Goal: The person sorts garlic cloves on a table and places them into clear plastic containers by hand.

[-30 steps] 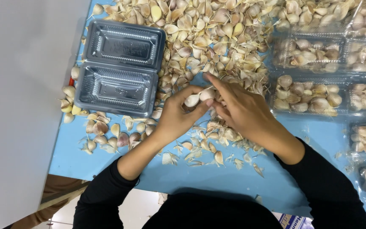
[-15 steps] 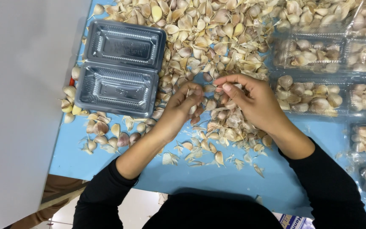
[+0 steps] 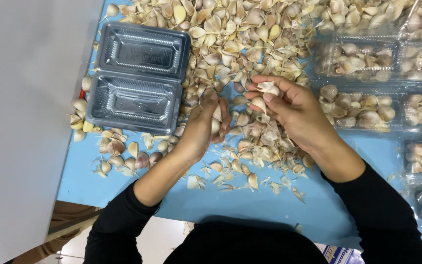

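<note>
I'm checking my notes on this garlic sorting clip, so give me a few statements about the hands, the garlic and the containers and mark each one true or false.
1. The open clear container beside the left hand is full of garlic. False: both of its halves are empty.
2. The right hand has garlic cloves at its fingers. True.
3. The table is blue. True.
4. The filled clear containers lie on the person's left. False: they lie on the right side.
5. The left hand rests on the loose garlic pile, with cloves against its fingers. True.
6. Both sleeves are white. False: they are black.
</note>
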